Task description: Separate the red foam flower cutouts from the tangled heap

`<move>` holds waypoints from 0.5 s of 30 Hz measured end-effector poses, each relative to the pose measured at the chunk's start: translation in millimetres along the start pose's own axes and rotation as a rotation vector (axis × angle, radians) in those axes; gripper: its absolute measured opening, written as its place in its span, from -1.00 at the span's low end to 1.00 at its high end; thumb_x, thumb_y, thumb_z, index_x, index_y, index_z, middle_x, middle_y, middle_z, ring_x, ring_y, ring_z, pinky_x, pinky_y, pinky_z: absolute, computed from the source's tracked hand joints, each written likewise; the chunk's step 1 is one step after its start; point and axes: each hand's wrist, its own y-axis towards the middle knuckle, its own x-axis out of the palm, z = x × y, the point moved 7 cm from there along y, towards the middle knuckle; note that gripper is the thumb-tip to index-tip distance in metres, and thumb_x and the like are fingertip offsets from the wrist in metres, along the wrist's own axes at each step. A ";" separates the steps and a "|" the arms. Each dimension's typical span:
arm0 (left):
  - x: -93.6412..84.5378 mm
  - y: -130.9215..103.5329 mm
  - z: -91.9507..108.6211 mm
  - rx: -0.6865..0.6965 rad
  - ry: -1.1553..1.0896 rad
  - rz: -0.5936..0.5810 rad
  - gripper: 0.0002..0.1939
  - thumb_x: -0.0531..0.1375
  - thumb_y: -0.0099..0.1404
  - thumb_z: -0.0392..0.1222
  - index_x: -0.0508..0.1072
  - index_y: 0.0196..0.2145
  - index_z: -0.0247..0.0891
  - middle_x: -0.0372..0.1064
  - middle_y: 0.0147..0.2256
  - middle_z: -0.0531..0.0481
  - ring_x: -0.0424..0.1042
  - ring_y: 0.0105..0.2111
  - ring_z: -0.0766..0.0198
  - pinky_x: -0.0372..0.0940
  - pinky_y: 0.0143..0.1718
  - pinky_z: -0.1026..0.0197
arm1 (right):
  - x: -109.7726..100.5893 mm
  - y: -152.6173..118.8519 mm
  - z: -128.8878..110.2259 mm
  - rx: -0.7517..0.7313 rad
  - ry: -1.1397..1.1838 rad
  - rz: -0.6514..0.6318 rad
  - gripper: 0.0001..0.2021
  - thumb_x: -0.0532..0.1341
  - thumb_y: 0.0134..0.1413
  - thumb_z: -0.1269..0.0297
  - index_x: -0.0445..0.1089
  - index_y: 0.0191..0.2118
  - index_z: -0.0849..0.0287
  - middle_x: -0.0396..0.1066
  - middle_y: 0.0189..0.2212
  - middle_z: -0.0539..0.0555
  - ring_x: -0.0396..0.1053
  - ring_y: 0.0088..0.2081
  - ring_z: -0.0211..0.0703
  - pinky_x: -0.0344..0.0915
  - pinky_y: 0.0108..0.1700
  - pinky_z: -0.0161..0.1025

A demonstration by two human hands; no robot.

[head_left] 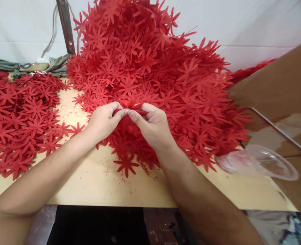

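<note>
Between my two hands is a red flower-shaped petal piece (131, 104), its narrow petals fanning up above my thumbs. My left hand (106, 117) pinches its left side, with thumb and fingers pressed together. From the other side my right hand (153, 122) grips it, the two thumb tips meeting at the middle. Whether it is one layer or several stacked ones I cannot tell. Right behind and below my hands rises a large heap of the same red petal pieces (145, 64).
A second, lower pile of red petal pieces (18, 115) spreads at the left. At the right lie a clear plastic lid or ring (275, 163) and a brown cardboard sheet (280, 92). A metal post (66, 29) and grey-green cloth (60, 64) stand at the back. The wooden tabletop (89, 183) ends near my forearms.
</note>
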 end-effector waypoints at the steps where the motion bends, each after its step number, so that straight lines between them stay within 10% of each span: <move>1: 1.9 1.3 -2.5 -0.023 -0.067 -0.021 -0.74 0.14 0.21 -0.12 0.25 -0.56 -0.28 0.15 -0.61 0.15 0.09 -0.57 0.45 0.04 -0.49 0.31 | -1.0 0.6 0.7 0.022 0.033 0.001 -0.77 0.32 -0.10 0.06 0.44 -0.39 0.11 0.48 -0.42 -0.04 0.46 -0.31 -0.24 0.44 -0.17 -0.24; 15: 3.3 1.6 -1.9 -0.122 -0.353 -0.027 -0.84 0.24 0.10 -0.24 0.35 -0.56 -0.31 0.21 -0.64 0.15 0.12 -0.61 0.48 0.06 -0.53 0.36 | -14.5 -0.1 7.9 0.097 -0.055 0.172 -0.62 0.26 -0.07 -0.04 0.28 -0.61 0.16 0.19 -0.67 -0.10 0.13 -0.60 -0.39 0.17 -0.53 -0.35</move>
